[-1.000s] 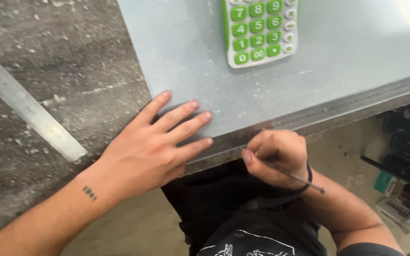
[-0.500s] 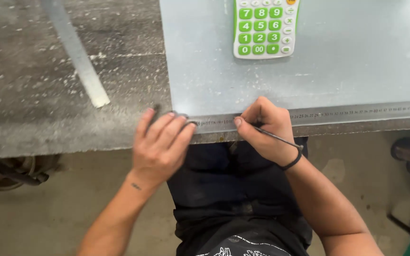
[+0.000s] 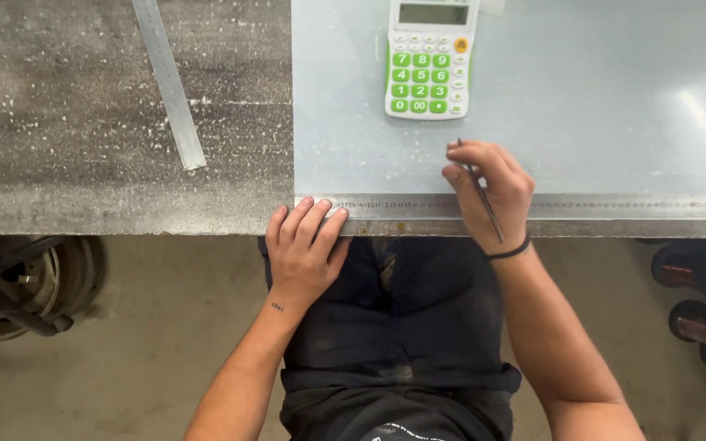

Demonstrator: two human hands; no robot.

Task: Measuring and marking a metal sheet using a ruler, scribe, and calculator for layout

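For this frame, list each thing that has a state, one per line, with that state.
left hand: flat, fingers pressing the end of the long ruler
long ruler: lying flat along the sheet's near edge
right hand: gripping a thin scriber
thin scriber: held tilted, tip at the sheet
metal sheet: flat on the bench
calculator: face up on the sheet, untouched
second ruler: lying loose on the bench

**Scuffed desk over a concrete floor**

A dark, speckled desk (image 3: 83,147) runs along the top, its near edge worn pale. Below lies a dull concrete floor (image 3: 165,327). A wheel (image 3: 34,282) sits under the desk's left end; copper-coloured spools (image 3: 700,302) stand at right.
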